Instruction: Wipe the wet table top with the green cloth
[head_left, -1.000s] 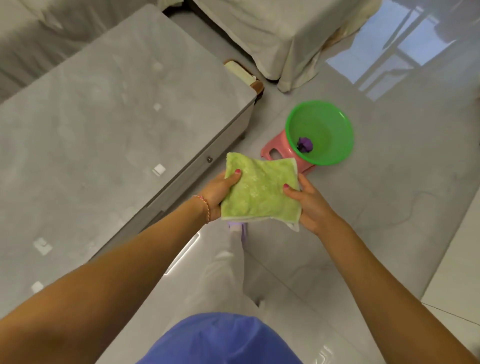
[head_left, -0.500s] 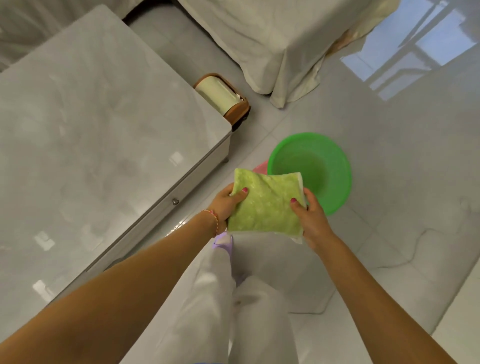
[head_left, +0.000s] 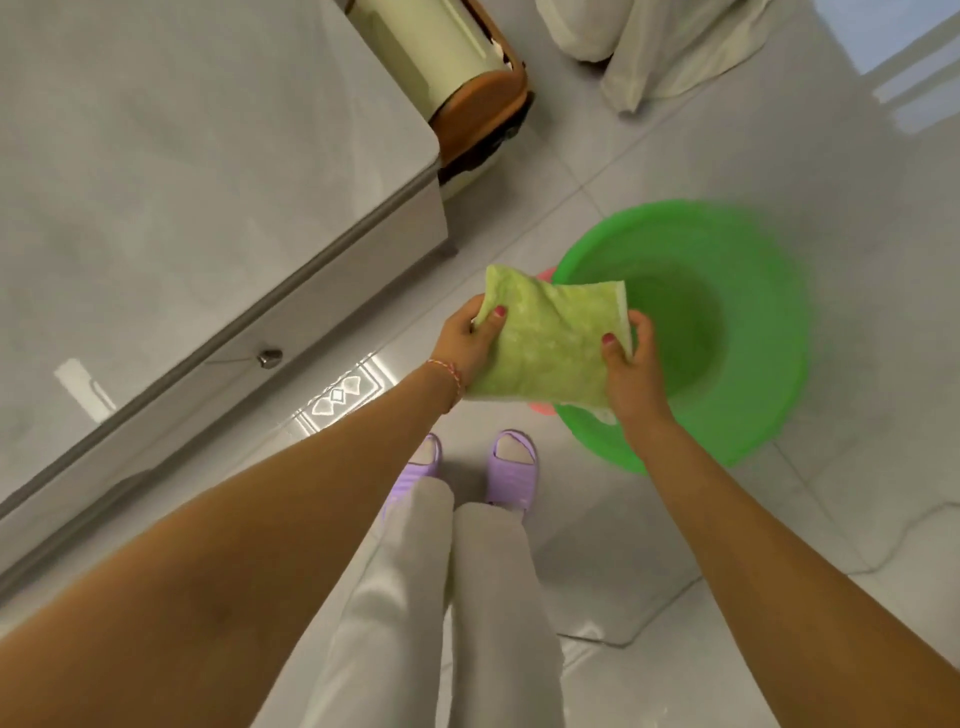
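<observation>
Over the rim of the green basin, on the side nearest the table, is where the green cloth sits right now, folded into a chunky pad and held up in the air, not touching the table at all. Left hand has its thumb clamped over the cloth's edge on the table side of the basin, right hand pinches the opposite edge with fingers curled round it, so both are closed on the cloth and nothing else.

What's changed: a second ago the basin was well ahead of the cloth, up the floor, with a pink stool poking out under it. Now the person has stepped up and the cloth hangs partly above the basin's near rim, with their purple slippers planted just short of it. Only a sliver of pink shows under the cloth now. The table has slid off to the far left of the basin.

My read is the wiping itself isn't happening yet, this looks like a dip or wring stop first. Can't tell if there's water in the basin, it's blurry. The table top looks glossy, with bright reflections, and the cloth still has to get back over there.
</observation>
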